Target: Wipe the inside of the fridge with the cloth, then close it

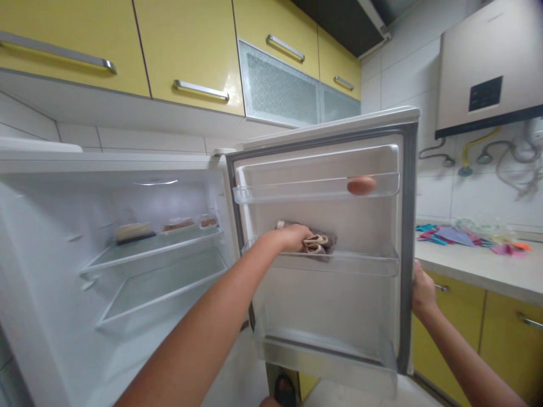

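Pressing a bunched cloth [317, 243] with the left hand [292, 236], fingers clenched over it, against the inner wall of the open fridge door [331, 305], just above the middle door shelf [365, 263]. Gripping the door's outer edge with the right hand [422, 291], fingers wrapped behind it. Resting alone in the top door shelf [297, 192], an egg [361, 185].

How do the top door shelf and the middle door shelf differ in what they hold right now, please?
The top door shelf holds a single egg near its right end; the middle door shelf holds a bunched cloth. No hand touches the top door shelf, while the left hand rests on the cloth in the middle door shelf. Both are clear plastic bins on the open fridge door, whose edge the right hand grips.
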`<action>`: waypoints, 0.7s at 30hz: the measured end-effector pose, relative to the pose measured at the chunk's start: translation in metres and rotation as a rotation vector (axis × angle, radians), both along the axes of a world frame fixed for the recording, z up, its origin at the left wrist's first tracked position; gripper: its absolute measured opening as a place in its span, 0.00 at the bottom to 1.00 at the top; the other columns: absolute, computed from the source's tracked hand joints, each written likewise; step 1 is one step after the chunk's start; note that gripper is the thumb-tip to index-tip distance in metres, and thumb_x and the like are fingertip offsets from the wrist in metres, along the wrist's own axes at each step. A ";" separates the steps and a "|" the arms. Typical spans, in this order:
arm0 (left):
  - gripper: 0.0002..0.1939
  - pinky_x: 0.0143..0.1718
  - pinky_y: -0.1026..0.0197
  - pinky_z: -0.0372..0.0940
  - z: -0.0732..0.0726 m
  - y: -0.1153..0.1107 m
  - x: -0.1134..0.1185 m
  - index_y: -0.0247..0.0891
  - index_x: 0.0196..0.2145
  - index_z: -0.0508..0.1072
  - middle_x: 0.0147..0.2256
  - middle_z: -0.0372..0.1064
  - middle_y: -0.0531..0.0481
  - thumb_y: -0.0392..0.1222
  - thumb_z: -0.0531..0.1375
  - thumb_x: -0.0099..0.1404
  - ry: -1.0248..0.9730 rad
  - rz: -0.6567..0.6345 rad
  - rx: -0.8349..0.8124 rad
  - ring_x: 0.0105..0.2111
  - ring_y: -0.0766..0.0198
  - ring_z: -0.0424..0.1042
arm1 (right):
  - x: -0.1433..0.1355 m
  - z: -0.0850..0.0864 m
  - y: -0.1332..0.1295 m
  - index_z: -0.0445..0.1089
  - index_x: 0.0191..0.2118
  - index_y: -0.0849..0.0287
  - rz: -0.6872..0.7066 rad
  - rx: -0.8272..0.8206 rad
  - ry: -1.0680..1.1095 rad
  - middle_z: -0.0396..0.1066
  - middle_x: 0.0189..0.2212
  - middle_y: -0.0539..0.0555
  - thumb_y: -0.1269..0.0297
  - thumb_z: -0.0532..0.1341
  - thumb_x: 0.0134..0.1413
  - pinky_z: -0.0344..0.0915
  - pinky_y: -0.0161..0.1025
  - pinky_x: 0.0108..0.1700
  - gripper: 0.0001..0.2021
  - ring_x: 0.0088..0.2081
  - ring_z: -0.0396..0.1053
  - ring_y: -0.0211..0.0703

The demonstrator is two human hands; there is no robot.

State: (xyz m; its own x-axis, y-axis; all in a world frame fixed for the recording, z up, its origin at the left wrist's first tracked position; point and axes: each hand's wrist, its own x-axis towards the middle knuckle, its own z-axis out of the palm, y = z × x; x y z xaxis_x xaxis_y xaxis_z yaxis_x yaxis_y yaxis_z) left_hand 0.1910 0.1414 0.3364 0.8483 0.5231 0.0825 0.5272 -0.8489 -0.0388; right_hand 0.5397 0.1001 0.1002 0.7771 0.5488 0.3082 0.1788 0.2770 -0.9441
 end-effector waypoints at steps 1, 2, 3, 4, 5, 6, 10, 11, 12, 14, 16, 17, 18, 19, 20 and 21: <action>0.06 0.32 0.63 0.58 0.003 0.003 -0.014 0.38 0.28 0.77 0.30 0.74 0.49 0.31 0.61 0.53 0.012 0.018 0.047 0.30 0.63 0.69 | -0.001 0.001 -0.001 0.65 0.27 0.58 0.005 -0.016 0.017 0.63 0.22 0.48 0.28 0.50 0.47 0.58 0.42 0.33 0.32 0.27 0.57 0.39; 0.06 0.33 0.62 0.58 0.006 0.004 -0.028 0.37 0.27 0.77 0.30 0.74 0.48 0.30 0.61 0.53 0.019 0.037 0.092 0.31 0.62 0.69 | -0.002 0.002 -0.002 0.65 0.26 0.57 0.008 -0.029 0.021 0.62 0.21 0.48 0.28 0.50 0.47 0.57 0.42 0.33 0.32 0.27 0.56 0.38; 0.07 0.34 0.62 0.58 0.008 0.005 -0.042 0.37 0.28 0.78 0.31 0.73 0.47 0.30 0.60 0.53 0.019 0.057 0.136 0.32 0.61 0.69 | -0.002 0.002 -0.003 0.64 0.26 0.57 0.006 -0.032 0.016 0.62 0.21 0.48 0.28 0.50 0.47 0.57 0.42 0.33 0.32 0.27 0.56 0.38; 0.09 0.35 0.61 0.59 0.010 0.006 -0.053 0.37 0.30 0.79 0.32 0.73 0.46 0.30 0.60 0.54 0.012 0.077 0.180 0.33 0.61 0.69 | -0.003 0.003 -0.004 0.63 0.25 0.57 0.007 -0.030 0.010 0.61 0.21 0.47 0.28 0.50 0.47 0.56 0.42 0.32 0.32 0.27 0.56 0.38; 0.11 0.36 0.61 0.59 0.012 0.005 -0.063 0.38 0.33 0.80 0.34 0.72 0.46 0.30 0.59 0.55 -0.002 0.094 0.222 0.34 0.60 0.69 | -0.004 0.003 -0.005 0.63 0.25 0.57 0.007 -0.024 0.008 0.61 0.21 0.47 0.27 0.50 0.47 0.56 0.42 0.32 0.32 0.27 0.56 0.38; 0.14 0.38 0.60 0.59 0.012 0.005 -0.071 0.39 0.36 0.80 0.36 0.72 0.45 0.30 0.57 0.56 -0.023 0.110 0.263 0.36 0.59 0.69 | -0.004 0.002 -0.005 0.63 0.25 0.57 0.009 -0.017 0.009 0.61 0.21 0.47 0.27 0.50 0.46 0.56 0.42 0.32 0.33 0.27 0.55 0.38; 0.18 0.42 0.58 0.60 0.008 0.001 -0.079 0.42 0.43 0.78 0.40 0.69 0.44 0.31 0.54 0.61 -0.139 0.156 0.381 0.40 0.57 0.70 | -0.002 -0.001 -0.004 0.65 0.26 0.58 0.041 -0.003 0.034 0.63 0.22 0.48 0.25 0.50 0.43 0.57 0.42 0.32 0.35 0.27 0.56 0.38; 0.18 0.42 0.58 0.61 0.007 0.001 -0.077 0.42 0.44 0.78 0.42 0.70 0.44 0.31 0.53 0.61 -0.170 0.172 0.402 0.40 0.57 0.71 | -0.002 -0.002 -0.004 0.65 0.26 0.58 0.045 -0.009 0.034 0.63 0.22 0.48 0.24 0.50 0.43 0.57 0.42 0.33 0.35 0.27 0.56 0.38; 0.20 0.43 0.57 0.61 0.005 0.000 -0.074 0.41 0.47 0.77 0.44 0.70 0.43 0.30 0.53 0.61 -0.210 0.192 0.419 0.41 0.56 0.71 | -0.001 -0.002 -0.004 0.65 0.25 0.58 0.044 -0.017 0.027 0.63 0.22 0.48 0.24 0.50 0.43 0.57 0.42 0.33 0.35 0.27 0.57 0.38; 0.24 0.45 0.57 0.62 0.001 0.000 -0.065 0.42 0.52 0.74 0.47 0.71 0.43 0.29 0.52 0.62 -0.335 0.234 0.437 0.44 0.55 0.72 | -0.001 -0.001 -0.004 0.64 0.24 0.58 0.032 -0.018 0.011 0.62 0.21 0.48 0.24 0.49 0.43 0.57 0.42 0.33 0.35 0.27 0.56 0.38; 0.25 0.46 0.57 0.62 -0.002 -0.002 -0.054 0.43 0.54 0.74 0.48 0.72 0.45 0.29 0.52 0.61 -0.489 0.272 0.431 0.46 0.55 0.72 | -0.002 0.001 -0.004 0.64 0.24 0.57 0.019 -0.008 0.007 0.62 0.20 0.48 0.25 0.50 0.43 0.57 0.42 0.33 0.34 0.27 0.57 0.39; 0.24 0.45 0.57 0.62 -0.003 -0.003 -0.047 0.44 0.53 0.75 0.47 0.73 0.46 0.29 0.53 0.61 -0.555 0.282 0.419 0.46 0.55 0.72 | -0.003 0.002 -0.005 0.64 0.25 0.57 0.013 -0.004 0.011 0.62 0.21 0.48 0.25 0.50 0.43 0.58 0.42 0.33 0.34 0.27 0.57 0.39; 0.24 0.45 0.57 0.62 -0.005 -0.004 -0.038 0.45 0.52 0.76 0.46 0.74 0.46 0.30 0.54 0.61 -0.607 0.285 0.404 0.46 0.55 0.72 | -0.004 0.003 -0.005 0.64 0.25 0.57 0.013 -0.003 0.016 0.62 0.21 0.48 0.25 0.50 0.43 0.58 0.42 0.33 0.34 0.27 0.57 0.39; 0.23 0.44 0.57 0.62 -0.006 -0.006 -0.029 0.45 0.51 0.76 0.46 0.74 0.46 0.30 0.55 0.61 -0.639 0.279 0.389 0.45 0.55 0.72 | -0.005 0.003 -0.006 0.65 0.25 0.57 0.017 -0.006 0.022 0.63 0.21 0.48 0.26 0.50 0.43 0.59 0.42 0.34 0.34 0.27 0.57 0.39; 0.23 0.44 0.57 0.62 -0.007 -0.009 -0.018 0.45 0.51 0.76 0.45 0.74 0.46 0.30 0.55 0.61 -0.662 0.261 0.370 0.45 0.55 0.73 | -0.006 0.004 -0.006 0.65 0.25 0.57 0.023 -0.012 0.026 0.63 0.21 0.48 0.26 0.51 0.44 0.59 0.43 0.34 0.33 0.27 0.57 0.39; 0.22 0.44 0.58 0.62 -0.009 -0.011 -0.005 0.45 0.50 0.77 0.45 0.74 0.46 0.31 0.55 0.61 -0.681 0.233 0.348 0.44 0.55 0.73 | -0.007 0.004 -0.007 0.65 0.25 0.57 0.029 -0.015 0.031 0.63 0.21 0.48 0.27 0.51 0.44 0.59 0.43 0.34 0.33 0.27 0.57 0.39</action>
State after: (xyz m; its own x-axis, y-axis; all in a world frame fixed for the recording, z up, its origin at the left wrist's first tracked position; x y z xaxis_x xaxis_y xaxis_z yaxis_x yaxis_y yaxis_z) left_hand 0.1858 0.1302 0.3279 0.4244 0.5297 0.7344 0.6928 -0.7122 0.1133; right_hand 0.5332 0.0935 0.1041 0.7700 0.5757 0.2752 0.1410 0.2671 -0.9533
